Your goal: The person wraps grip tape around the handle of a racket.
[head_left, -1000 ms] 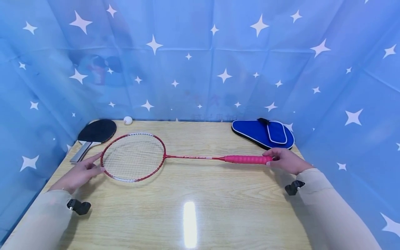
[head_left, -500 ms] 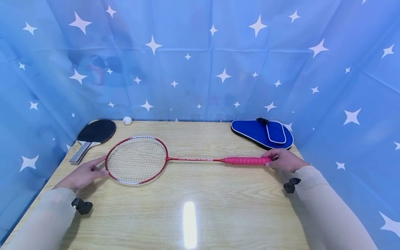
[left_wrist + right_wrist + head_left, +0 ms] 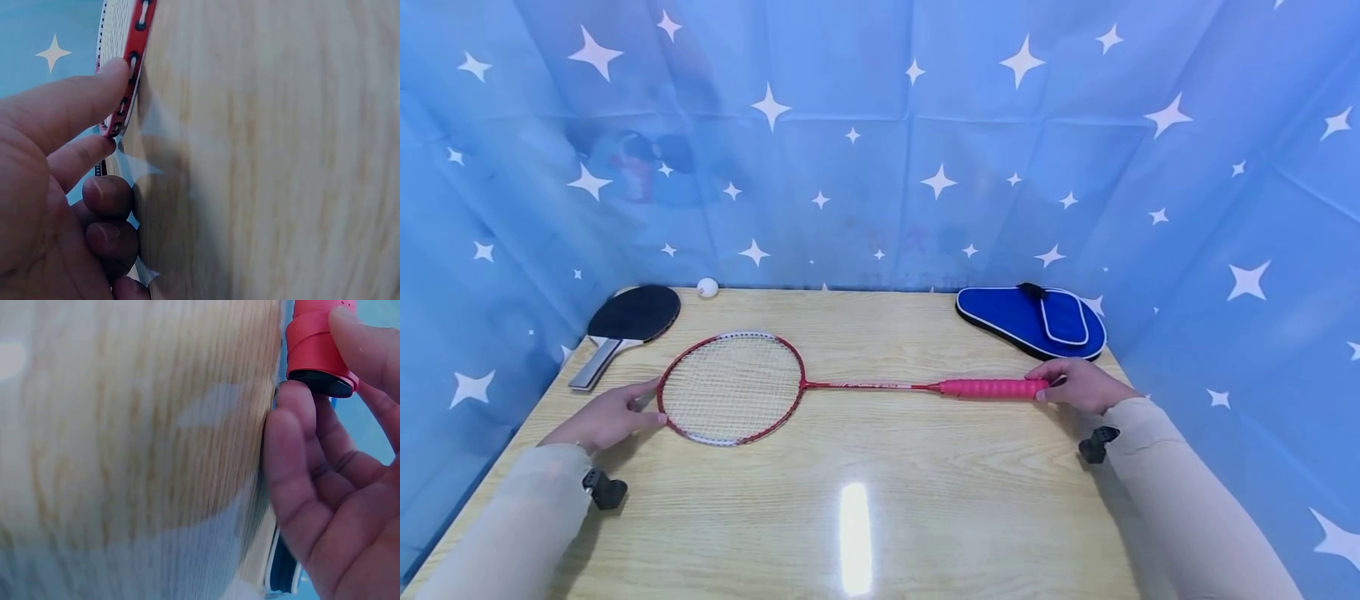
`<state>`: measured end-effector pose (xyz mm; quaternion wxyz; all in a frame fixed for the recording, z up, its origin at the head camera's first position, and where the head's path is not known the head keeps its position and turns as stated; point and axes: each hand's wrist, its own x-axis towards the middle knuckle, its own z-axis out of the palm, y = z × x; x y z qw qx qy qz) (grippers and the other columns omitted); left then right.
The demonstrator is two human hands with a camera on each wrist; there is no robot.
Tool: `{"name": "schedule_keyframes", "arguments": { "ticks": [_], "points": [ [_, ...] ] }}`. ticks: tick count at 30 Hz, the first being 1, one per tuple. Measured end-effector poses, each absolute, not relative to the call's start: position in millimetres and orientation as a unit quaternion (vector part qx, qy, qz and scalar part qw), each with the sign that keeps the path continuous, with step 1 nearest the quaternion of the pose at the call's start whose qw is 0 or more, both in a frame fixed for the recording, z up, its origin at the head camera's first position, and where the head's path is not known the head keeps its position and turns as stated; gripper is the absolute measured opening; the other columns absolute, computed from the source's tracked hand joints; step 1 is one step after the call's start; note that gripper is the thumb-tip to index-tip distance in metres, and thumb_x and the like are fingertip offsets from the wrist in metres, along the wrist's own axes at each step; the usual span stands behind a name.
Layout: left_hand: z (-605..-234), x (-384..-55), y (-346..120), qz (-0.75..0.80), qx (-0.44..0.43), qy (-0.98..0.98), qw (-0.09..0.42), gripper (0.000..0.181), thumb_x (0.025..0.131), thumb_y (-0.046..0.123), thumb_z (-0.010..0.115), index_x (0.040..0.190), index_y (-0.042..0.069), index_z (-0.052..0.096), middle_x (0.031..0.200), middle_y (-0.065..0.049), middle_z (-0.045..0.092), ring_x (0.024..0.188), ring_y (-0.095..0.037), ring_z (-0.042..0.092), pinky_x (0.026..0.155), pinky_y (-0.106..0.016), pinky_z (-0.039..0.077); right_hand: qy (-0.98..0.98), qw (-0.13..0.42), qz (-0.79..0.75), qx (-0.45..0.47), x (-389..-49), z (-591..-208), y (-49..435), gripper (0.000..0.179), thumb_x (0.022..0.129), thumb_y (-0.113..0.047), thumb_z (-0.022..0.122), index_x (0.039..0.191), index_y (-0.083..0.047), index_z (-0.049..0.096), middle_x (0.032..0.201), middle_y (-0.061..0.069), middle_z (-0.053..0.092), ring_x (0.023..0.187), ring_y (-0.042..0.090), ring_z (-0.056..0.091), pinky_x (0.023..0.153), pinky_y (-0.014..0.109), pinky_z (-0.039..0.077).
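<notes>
A red badminton racket (image 3: pixel 868 386) stretches crosswise over the wooden table, on it or just above it; I cannot tell which. At its head end, my left hand (image 3: pixel 606 414) pinches the rim (image 3: pixel 133 53) between thumb and index finger, the other fingers loosely curled. The pink grip (image 3: pixel 992 388) points right, where my right hand (image 3: pixel 1081 385) holds the butt end. In the right wrist view, the thumb lies on the pink wrap (image 3: pixel 310 344), with fingers around and below the dark end cap (image 3: pixel 322 382).
A black table tennis bat (image 3: pixel 636 312) lies at the back left, near a white ball (image 3: pixel 707 287). At the back right rests a blue bat case (image 3: pixel 1022 317). A blue starred curtain (image 3: pixel 880 167) closes off the wooden table's (image 3: pixel 760 517) back and sides.
The racket has come down and slightly toward me, its head end shifting right. My left hand has moved right with it; the right hand has barely moved. Both keep their hold.
</notes>
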<state>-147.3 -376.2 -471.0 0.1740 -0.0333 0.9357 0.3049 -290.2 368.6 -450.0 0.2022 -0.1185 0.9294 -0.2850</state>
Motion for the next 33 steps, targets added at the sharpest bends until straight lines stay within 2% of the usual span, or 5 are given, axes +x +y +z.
{"name": "schedule_keyframes", "arguments": {
  "ticks": [5,12,20,25,33],
  "points": [
    [-469.5,-148.1,-375.6,0.295,-0.037,0.939,0.174,0.098,0.097,0.054,0.069,0.165,-0.001,0.024,0.159,-0.043,0.029,0.144,-0.065,0.031,0.11,-0.077,0.034,0.928,0.202,-0.29,-0.115,-291.3,-449.4,368.7,0.042,0.096,-0.028,0.078,0.134,-0.011,0.071,0.125,0.015,0.065,0.109,0.031,0.052,0.083,0.034,0.046],
    [-467.5,-149.0,-374.6,0.297,-0.038,0.936,0.183,0.101,0.096,0.055,0.071,0.167,0.004,0.019,0.159,-0.042,0.031,0.142,-0.065,0.034,0.107,-0.078,0.036,0.927,0.201,-0.296,-0.115,-290.9,-448.6,369.3,0.044,0.097,-0.03,0.077,0.136,-0.01,0.07,0.128,0.018,0.064,0.111,0.033,0.051,0.082,0.035,0.045],
    [-467.6,-148.3,-375.4,0.308,-0.035,0.932,0.187,0.101,0.096,0.055,0.07,0.168,0.006,0.019,0.159,-0.041,0.033,0.138,-0.062,0.04,0.103,-0.075,0.041,0.922,0.203,-0.306,-0.119,-290.0,-449.1,371.0,0.039,0.096,-0.024,0.078,0.131,-0.01,0.072,0.12,0.014,0.064,0.103,0.029,0.05,0.078,0.035,0.042],
    [-469.5,-147.1,-377.7,0.314,-0.034,0.93,0.186,0.101,0.096,0.054,0.071,0.167,0.004,0.02,0.158,-0.043,0.031,0.141,-0.064,0.036,0.107,-0.075,0.039,0.918,0.208,-0.313,-0.129,-287.5,-449.1,370.4,0.039,0.096,-0.019,0.076,0.132,-0.008,0.07,0.121,0.015,0.063,0.103,0.029,0.049,0.077,0.035,0.042],
    [-469.4,-144.1,-377.2,0.311,-0.033,0.932,0.181,0.1,0.096,0.052,0.072,0.167,0.003,0.021,0.158,-0.043,0.031,0.141,-0.064,0.036,0.107,-0.075,0.038,0.917,0.204,-0.318,-0.127,-286.1,-452.5,372.0,0.041,0.096,-0.02,0.077,0.134,-0.007,0.07,0.122,0.014,0.063,0.104,0.028,0.049,0.077,0.034,0.043]
  ]
}}
